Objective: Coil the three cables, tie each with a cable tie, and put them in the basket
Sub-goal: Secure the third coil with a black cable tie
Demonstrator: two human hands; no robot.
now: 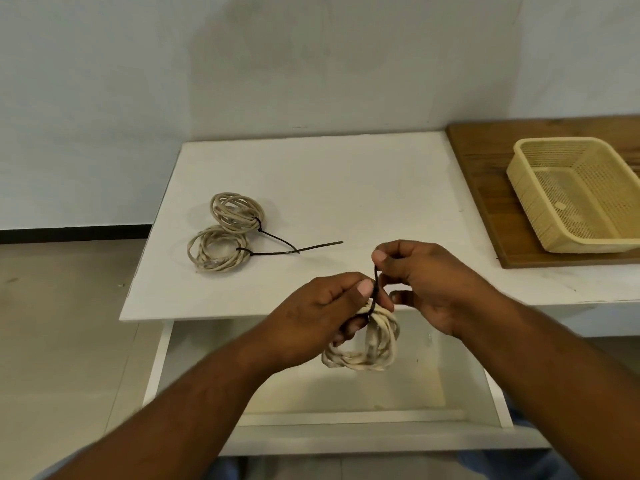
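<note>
A white desk (346, 188) stands against a pale wall (277, 64) on a grey-beige floor (62, 323), with a dark skirting strip at left. Below its front edge a white drawer (381, 393) is pulled open. At the desk's right end a wooden board (485, 161) carries a yellow mesh basket (528, 209), well apart from the cables. On the left of the desk lie two beige coils, touching: the far coil (239, 220) and the near coil (221, 259), each bound by a black tie whose tail trails right; the two tails cross. The third coil (367, 348) hangs over the open drawer, off the desk. The left hand (318, 310) grips its top, fingers curled through the loops, thumb (363, 289) pressed to the loose tie (375, 289). The right hand (426, 282) pinches that tie's upper end between thumb and forefinger, remaining fingers (398, 297) curled. The loose tie runs up from the coil top between both hands.
</note>
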